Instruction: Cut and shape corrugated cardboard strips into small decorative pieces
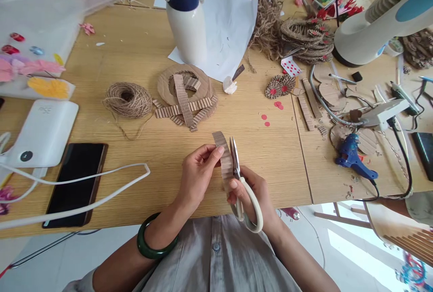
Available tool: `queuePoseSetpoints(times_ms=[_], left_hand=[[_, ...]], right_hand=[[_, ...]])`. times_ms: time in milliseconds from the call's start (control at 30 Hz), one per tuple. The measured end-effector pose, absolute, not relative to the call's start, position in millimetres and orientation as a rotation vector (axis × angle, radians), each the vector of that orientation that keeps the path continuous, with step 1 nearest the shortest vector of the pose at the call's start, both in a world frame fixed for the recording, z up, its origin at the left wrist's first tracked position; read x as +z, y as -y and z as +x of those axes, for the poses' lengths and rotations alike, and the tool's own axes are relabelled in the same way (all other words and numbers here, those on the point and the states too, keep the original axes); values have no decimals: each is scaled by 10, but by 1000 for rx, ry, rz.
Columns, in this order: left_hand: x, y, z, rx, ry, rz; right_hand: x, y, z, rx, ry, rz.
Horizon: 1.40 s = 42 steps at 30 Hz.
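A strip of brown corrugated cardboard (223, 159) stands upright between my hands, near the table's front edge. My left hand (200, 172) pinches its left side below the top end. White-handled scissors (252, 201) are in my right hand (253, 188), whose thumb also rests by the strip's lower part. The blades point away from me, along the strip's right side, and look nearly closed. Beyond my hands lies a cardboard ring (165, 85) with several corrugated strips (183, 100) on it. A coil of twine (127, 99) sits to its left.
A white bottle (187, 25) stands on paper at the back. On the left are a phone (76, 183), a power bank (45, 134) and a white cable crossing above them. A blue glue gun (353, 154), cords and cardboard scraps lie on the right, near a white lamp-like object (361, 39).
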State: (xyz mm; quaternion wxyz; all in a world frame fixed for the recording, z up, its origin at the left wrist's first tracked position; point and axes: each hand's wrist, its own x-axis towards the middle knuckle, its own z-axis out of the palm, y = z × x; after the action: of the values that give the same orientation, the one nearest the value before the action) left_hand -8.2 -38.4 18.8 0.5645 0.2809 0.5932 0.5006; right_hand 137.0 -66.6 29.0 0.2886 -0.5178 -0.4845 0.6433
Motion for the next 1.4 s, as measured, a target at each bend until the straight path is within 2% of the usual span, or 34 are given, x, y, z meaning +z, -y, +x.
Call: queuePoseSetpoints(times_ms=[100,400,700,1033,1400], left_hand=[[193,361,-98,1214,-1366,594],[221,365,-144,1263,-1332,530],[198,449,-123,1166,-1320,659],[302,422,-166,1137,-1316,645],[266,432,-152,1088,-1346,615]], right_hand=[[345,655,1366,1790,1229,-1346],[274,661,1346,1720,1089,-1420],[287,658,1342,1672,1196,-1461],[404,682,1515,1678,1550,-1385],[402,695,1432,1578,1623,-1418]])
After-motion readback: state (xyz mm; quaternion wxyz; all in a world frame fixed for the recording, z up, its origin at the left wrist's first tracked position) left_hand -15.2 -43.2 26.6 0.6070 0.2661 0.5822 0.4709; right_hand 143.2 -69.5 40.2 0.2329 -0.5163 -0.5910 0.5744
